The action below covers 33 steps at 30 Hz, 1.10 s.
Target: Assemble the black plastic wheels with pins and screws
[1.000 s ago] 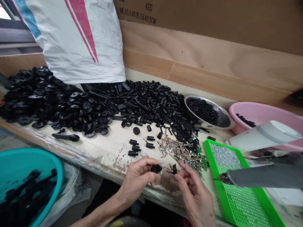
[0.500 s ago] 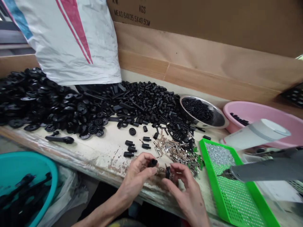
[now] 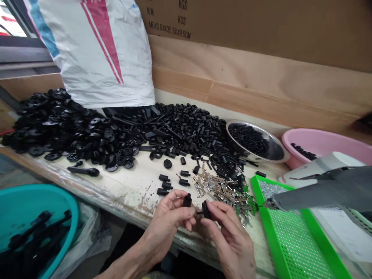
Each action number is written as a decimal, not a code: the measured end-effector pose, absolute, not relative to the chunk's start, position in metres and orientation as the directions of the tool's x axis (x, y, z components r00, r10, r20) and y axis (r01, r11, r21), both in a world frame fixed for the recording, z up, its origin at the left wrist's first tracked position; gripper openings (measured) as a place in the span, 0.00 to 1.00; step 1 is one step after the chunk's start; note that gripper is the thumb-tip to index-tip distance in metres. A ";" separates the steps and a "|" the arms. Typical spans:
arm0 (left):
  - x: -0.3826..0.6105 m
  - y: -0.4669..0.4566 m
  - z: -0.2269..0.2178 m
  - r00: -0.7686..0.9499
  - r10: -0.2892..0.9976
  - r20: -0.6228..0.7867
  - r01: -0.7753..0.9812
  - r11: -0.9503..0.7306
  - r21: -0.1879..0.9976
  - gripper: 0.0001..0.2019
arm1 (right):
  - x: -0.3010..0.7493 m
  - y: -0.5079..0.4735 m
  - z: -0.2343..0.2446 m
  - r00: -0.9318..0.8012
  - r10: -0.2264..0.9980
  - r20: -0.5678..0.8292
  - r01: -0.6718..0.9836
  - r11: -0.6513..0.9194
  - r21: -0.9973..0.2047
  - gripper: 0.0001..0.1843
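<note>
As left hand [image 3: 170,228] holds black sleeve [image 3: 187,200], right hand [image 3: 229,240], black fitting [image 3: 206,209]

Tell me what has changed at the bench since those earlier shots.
The left hand has turned the black plastic cylinder upright, and the right hand has brought its small black part close to it; neither was let go. The grey electric screwdriver sits higher, its tip by the green perforated tray. The piles of black plastic parts and metal pieces stayed put.
</note>
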State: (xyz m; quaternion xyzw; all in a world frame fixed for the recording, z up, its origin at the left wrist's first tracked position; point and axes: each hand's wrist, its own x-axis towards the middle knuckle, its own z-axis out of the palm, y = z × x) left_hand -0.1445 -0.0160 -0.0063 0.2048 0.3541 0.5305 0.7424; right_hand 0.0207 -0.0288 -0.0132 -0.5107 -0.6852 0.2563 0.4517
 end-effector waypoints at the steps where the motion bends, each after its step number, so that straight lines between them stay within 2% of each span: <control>1: -0.145 -0.016 -0.006 0.182 0.934 -0.308 -0.649 0.349 0.676 0.17 | 0.019 -0.029 -0.013 -0.084 0.928 0.364 0.463 0.360 -0.810 0.18; 7: -0.149 -0.019 -0.004 0.108 0.958 -0.267 -0.607 0.276 0.745 0.14 | 0.015 -0.025 -0.017 -0.143 0.924 0.354 0.353 0.381 -0.854 0.18; 10: -0.150 -0.020 -0.001 0.104 0.962 -0.251 -0.582 0.264 0.769 0.13 | 0.014 -0.025 -0.022 -0.071 0.939 0.335 0.303 0.341 -0.890 0.18; 12: -0.150 -0.020 0.000 0.111 0.962 -0.249 -0.572 0.266 0.776 0.12 | 0.011 -0.026 -0.025 -0.002 0.937 0.348 0.335 0.329 -0.883 0.18; 15: -0.150 -0.018 0.000 0.101 0.965 -0.241 -0.567 0.255 0.783 0.11 | 0.008 -0.027 -0.025 -0.002 0.905 0.426 0.434 0.385 -0.815 0.17; 18: -0.152 -0.016 -0.002 0.109 0.962 -0.250 -0.584 0.266 0.767 0.12 | 0.008 -0.026 -0.023 -0.031 0.891 0.452 0.440 0.418 -0.794 0.16; 25: -0.157 -0.016 -0.007 0.162 0.940 -0.300 -0.647 0.331 0.687 0.13 | 0.022 -0.017 -0.002 0.072 0.923 0.378 0.339 0.334 -0.879 0.17; 29: -0.157 -0.019 -0.006 0.145 0.919 -0.367 -0.653 0.368 0.662 0.16 | 0.022 -0.013 0.016 0.021 0.929 0.369 0.362 0.337 -0.869 0.15; 33: -0.157 -0.024 -0.002 0.164 0.923 -0.349 -0.659 0.366 0.658 0.15 | 0.016 -0.011 0.020 -0.016 0.946 0.325 0.410 0.302 -0.860 0.13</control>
